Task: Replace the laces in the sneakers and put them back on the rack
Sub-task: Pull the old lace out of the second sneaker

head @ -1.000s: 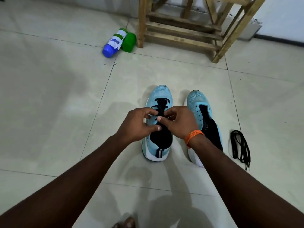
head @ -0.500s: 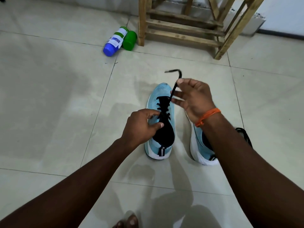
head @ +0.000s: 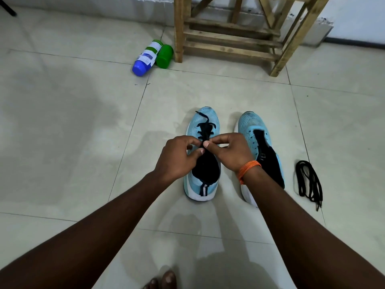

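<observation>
Left hand (head: pixel 179 158): grip narrowed to a pinch, thumb and forefinger on the black lace (head: pixel 205 130) at the eyelets of the laced sneaker (head: pixel 203 187). Right hand (head: pixel 231 151): the same, thumb and curled fingers pinching that lace, the two thumbs nearly touching.

Laced sneaker stands upright on the floor (head: pixel 73 142). Its long axis runs near to far, toe toward the wooden rack (head: pixel 229 38), heel nearest the person. One lace end lies over the toe.

Second sneaker (head: pixel 250 126) sits just to its right, parallel, toe also far, eyelets bare. Loose lace (head: pixel 309 180) is bundled on the floor right of that, apart.

Bottle (head: pixel 146 57) lies on its side far left, touching a green container (head: pixel 164 56) by the rack leg.
</observation>
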